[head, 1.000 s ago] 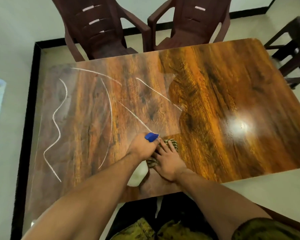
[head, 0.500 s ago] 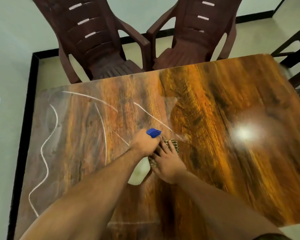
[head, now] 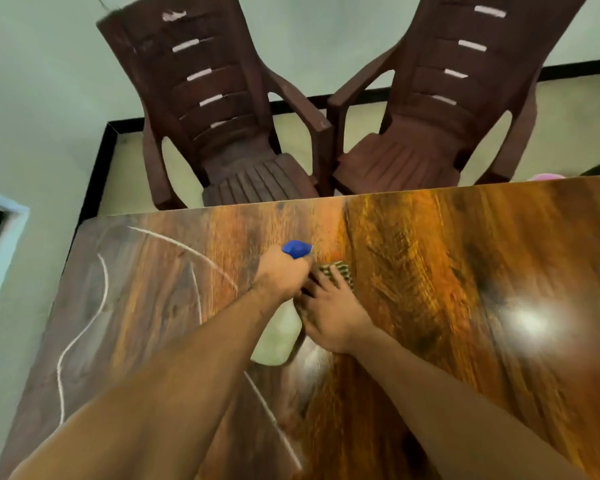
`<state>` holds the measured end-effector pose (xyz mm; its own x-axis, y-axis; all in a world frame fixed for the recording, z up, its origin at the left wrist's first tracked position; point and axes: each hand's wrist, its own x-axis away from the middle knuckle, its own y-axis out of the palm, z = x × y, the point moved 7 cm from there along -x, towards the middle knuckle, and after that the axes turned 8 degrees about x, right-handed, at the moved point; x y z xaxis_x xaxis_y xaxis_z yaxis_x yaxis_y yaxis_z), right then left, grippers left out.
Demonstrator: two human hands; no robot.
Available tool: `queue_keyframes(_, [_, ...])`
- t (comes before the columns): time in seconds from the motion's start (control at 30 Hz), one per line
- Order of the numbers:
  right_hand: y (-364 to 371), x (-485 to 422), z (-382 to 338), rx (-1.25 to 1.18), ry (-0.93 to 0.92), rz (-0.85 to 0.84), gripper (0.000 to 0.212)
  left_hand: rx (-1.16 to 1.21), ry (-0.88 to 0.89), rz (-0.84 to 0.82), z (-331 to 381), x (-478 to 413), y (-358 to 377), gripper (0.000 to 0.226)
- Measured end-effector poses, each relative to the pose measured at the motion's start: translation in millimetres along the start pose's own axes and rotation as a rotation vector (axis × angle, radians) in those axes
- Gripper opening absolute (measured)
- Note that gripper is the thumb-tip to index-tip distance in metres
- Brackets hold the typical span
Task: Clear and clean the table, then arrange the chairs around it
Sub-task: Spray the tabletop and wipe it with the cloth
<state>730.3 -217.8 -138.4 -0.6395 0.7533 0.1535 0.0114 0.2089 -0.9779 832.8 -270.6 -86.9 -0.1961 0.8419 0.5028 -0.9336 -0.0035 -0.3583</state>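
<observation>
- Head view, looking down: the left hand is clenched around a spray bottle with a blue nozzle, its pale body tucked under the forearm.
- Just beside it, touching, the right hand presses flat on a patterned cloth, fingers spread over it.
- Both rest on a glossy wood-grain desk; thin white streaks curve across its left half.
- Two brown plastic chairs stand at the far edge, side by side.
- To wipe well, the cloth likely needs firm, overlapping passes leftward over the streaks, keeping the bottle lifted clear.
</observation>
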Motion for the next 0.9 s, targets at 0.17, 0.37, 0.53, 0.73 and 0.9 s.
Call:
queue_keyframes(0.17, [-17, -28, 96, 0.003, 0.178, 0.033, 0.065, 0.057, -0.043, -0.006, 4, -24, -4, 0.021])
queue_keyframes(0.37, [-31, -81, 150, -0.069, 0.885, -0.02, 0.07, 0.077, -0.032, 0.017, 2, -38, -18, 0.023])
queue_keyframes(0.53, [-23, -120, 46, 0.068, 0.173, -0.073, 0.075, 0.042, 0.011, 0.06, -2, -40, -34, 0.029])
queue_keyframes(0.73, [-10, -40, 27, -0.004, 0.144, 0.036, 0.065, 0.041, 0.005, -0.012, -22, -15, -49, 0.023])
queue_keyframes(0.9, [4, 35, 20, -0.065, 0.946, 0.084, 0.071, -0.014, -0.012, -0.04, -75, 30, -61, 0.03])
